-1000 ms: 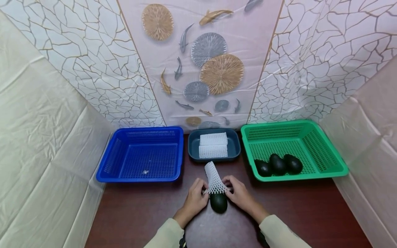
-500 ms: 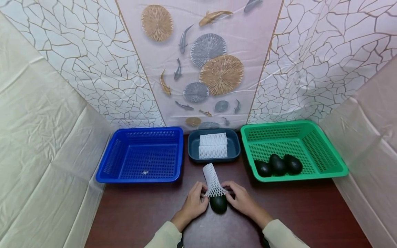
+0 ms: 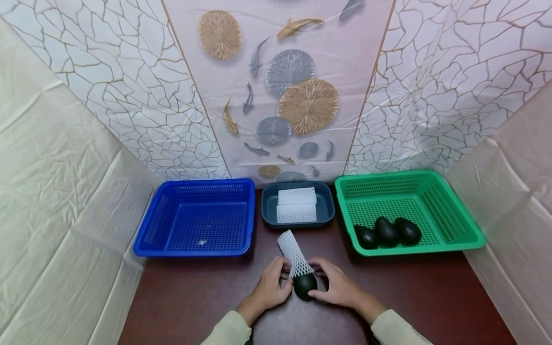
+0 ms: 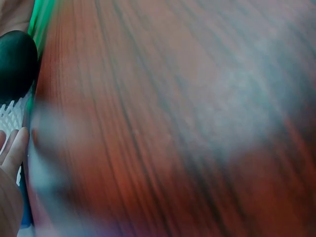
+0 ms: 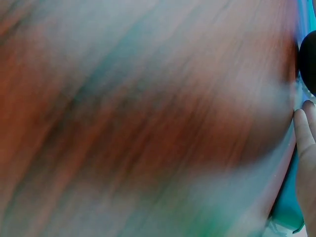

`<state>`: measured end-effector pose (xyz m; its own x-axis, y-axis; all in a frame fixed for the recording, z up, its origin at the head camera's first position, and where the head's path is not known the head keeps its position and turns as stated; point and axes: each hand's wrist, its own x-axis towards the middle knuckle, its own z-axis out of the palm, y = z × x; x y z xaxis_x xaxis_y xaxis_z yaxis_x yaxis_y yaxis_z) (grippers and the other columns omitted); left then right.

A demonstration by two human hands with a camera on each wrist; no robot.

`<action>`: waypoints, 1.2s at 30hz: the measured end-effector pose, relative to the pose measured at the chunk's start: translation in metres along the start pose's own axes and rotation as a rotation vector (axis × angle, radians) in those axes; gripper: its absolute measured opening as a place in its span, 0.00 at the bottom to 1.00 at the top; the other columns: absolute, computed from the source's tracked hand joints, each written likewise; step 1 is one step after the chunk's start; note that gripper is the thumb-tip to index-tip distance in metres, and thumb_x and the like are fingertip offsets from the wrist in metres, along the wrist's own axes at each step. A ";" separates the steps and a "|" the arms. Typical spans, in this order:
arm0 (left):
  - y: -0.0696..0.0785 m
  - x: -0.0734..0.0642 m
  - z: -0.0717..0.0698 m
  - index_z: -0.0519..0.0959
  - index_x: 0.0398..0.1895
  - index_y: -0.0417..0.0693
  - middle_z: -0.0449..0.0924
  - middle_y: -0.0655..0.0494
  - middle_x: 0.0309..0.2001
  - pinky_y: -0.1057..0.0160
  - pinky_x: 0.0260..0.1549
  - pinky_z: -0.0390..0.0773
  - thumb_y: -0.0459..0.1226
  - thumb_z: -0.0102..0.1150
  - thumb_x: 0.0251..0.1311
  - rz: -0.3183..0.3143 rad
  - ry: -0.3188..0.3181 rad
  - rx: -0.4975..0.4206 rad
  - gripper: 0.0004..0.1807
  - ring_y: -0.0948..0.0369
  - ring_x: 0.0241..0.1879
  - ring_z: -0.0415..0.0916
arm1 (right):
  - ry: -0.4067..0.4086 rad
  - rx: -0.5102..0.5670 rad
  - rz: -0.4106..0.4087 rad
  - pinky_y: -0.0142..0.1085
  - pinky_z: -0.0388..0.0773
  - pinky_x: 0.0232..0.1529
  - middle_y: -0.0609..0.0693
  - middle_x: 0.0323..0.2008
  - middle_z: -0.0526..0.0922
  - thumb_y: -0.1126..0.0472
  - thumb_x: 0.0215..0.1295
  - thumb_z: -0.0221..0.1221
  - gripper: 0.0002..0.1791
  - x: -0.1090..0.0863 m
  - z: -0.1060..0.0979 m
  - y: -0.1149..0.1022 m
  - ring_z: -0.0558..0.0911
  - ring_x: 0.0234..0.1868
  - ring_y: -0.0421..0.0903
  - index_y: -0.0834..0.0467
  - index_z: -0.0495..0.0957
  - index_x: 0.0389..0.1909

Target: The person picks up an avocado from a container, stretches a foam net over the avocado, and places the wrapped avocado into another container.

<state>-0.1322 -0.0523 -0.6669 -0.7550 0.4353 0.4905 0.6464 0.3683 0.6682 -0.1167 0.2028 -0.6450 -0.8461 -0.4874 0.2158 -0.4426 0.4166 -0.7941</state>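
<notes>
Avocado point(image 3: 304, 289): lower middle of the frame, with far end tucked in the net point(image 3: 295, 256), bare end on the table point(image 3: 431, 297). Looks smooth, so could roll or squirt out if squeezed lopsided.
Net: leaning up-left. Might tear or ping off if yanked harder on one side. Tilted further left than half a second ago.
Left hand point(image 3: 270, 285): at the net's left edge, honestly can't tell if pinching mesh.
Right hand point(image 3: 340, 287): gripping the avocado's right side, thumb-down on bare skin now, versus up at the rim earlier.
</notes>
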 end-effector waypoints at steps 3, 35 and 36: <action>0.001 -0.002 -0.001 0.73 0.50 0.38 0.75 0.49 0.41 0.71 0.39 0.82 0.29 0.63 0.48 0.015 -0.039 -0.016 0.22 0.59 0.40 0.78 | -0.016 -0.013 -0.015 0.43 0.84 0.55 0.49 0.62 0.78 0.48 0.56 0.76 0.42 0.000 0.000 -0.002 0.81 0.59 0.46 0.58 0.69 0.68; 0.006 -0.007 0.001 0.73 0.57 0.41 0.74 0.51 0.49 0.75 0.49 0.78 0.50 0.82 0.47 0.085 -0.079 0.085 0.39 0.62 0.47 0.77 | 0.094 -0.088 -0.139 0.39 0.85 0.44 0.54 0.51 0.78 0.54 0.48 0.81 0.40 -0.009 0.008 0.003 0.83 0.45 0.45 0.64 0.74 0.58; 0.006 -0.006 0.001 0.73 0.56 0.41 0.74 0.51 0.49 0.75 0.49 0.79 0.49 0.82 0.47 0.085 -0.069 0.083 0.39 0.62 0.46 0.77 | 0.113 -0.091 -0.155 0.40 0.85 0.43 0.54 0.50 0.78 0.55 0.46 0.81 0.40 -0.008 0.008 0.004 0.83 0.44 0.45 0.65 0.74 0.58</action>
<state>-0.1239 -0.0521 -0.6662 -0.6898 0.5223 0.5013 0.7165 0.3932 0.5763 -0.1090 0.2020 -0.6545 -0.7913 -0.4641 0.3979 -0.5908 0.4130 -0.6931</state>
